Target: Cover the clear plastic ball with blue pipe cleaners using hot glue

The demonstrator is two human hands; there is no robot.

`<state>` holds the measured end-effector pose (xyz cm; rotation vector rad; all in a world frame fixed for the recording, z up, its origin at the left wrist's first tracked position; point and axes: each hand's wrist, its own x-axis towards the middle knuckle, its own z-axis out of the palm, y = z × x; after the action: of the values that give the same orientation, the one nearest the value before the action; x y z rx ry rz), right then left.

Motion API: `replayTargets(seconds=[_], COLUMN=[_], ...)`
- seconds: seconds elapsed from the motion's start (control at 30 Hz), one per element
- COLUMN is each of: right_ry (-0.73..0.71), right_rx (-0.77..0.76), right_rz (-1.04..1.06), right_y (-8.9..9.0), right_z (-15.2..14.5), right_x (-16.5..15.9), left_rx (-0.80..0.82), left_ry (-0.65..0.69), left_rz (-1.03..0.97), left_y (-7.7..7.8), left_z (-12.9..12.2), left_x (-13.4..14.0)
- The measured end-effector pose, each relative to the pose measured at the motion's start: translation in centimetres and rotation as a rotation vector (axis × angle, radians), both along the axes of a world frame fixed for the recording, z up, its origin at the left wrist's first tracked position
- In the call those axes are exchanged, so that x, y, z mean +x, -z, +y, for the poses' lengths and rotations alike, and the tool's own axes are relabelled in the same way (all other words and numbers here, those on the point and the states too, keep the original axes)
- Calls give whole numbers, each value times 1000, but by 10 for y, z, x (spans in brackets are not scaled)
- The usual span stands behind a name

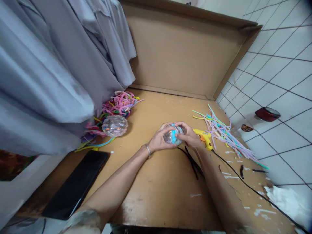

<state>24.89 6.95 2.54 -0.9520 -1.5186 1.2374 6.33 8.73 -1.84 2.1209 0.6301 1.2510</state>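
Above the middle of the table, a clear, ball-shaped object [167, 137] with a bright blue strip [174, 137] across its front is held between both hands. My left hand [158, 139] is curled round its left side, a bracelet at the wrist. The right hand [189, 136] grips the other side, its thumb by the blue strip. Just right of that hand lies a yellow glue gun [206, 138]. Black fuzzy stems [191, 159] lie under the right wrist. A second clear ball [115, 125] rests at the left.
Colourful pipe cleaners [122, 102] are heaped by the grey curtain [48, 65]. Loose pastel pipe cleaners [224, 136] and a clear jar with a red lid [266, 114] stand right. A black tablet-like slab [78, 183] lies left. A cord [243, 182] crosses the glue-marked right side. Cardboard [185, 55] stands behind.
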Motion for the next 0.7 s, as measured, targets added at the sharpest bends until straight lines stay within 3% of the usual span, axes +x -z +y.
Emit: replayTargets(seconds=[0.33, 0.7], right_ry=[-17, -79], right_rx=[11, -25], right_rz=[-55, -37], right_y=[-2, 0], right_z=[-2, 1], right_x=[2, 8], left_rx=[30, 241], left_ry=[-28, -41], left_rz=[26, 5], left_y=[6, 3], left_z=[0, -4], left_x=[2, -1])
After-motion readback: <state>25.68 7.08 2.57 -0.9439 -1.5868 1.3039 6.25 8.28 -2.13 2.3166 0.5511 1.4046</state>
